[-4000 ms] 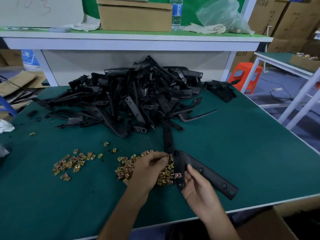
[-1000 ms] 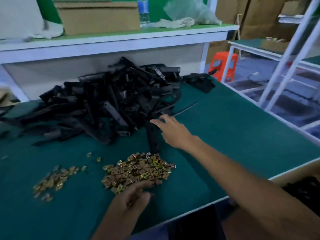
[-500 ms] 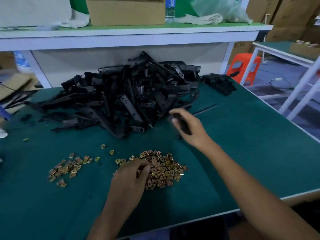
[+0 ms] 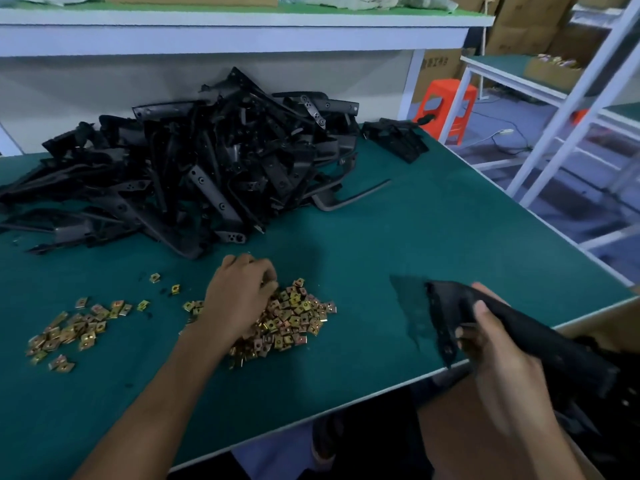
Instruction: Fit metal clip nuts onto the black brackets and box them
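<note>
A big heap of black brackets [image 4: 194,171] lies at the back of the green table [image 4: 415,230]. Brass-coloured clip nuts [image 4: 294,320] form a pile near the front middle, with a smaller scatter of clip nuts [image 4: 69,330] to the left. My left hand [image 4: 239,299] rests on the main nut pile with its fingers curled down into the nuts; whether it grips one is hidden. My right hand [image 4: 498,348] grips a long black bracket [image 4: 540,334] over the table's front right edge; the bracket is motion-blurred.
A cardboard box [image 4: 609,320] with black parts in it sits below the table's front right corner. A small stack of black parts [image 4: 398,140] lies at the back right. A white shelf [image 4: 242,32] runs behind the heap. An orange stool [image 4: 446,105] and white racks stand to the right.
My right hand has pulled a bracket out of the heap and brought it back to the front right edge. My left hand has stayed on the nut pile, shifting slightly forward.
</note>
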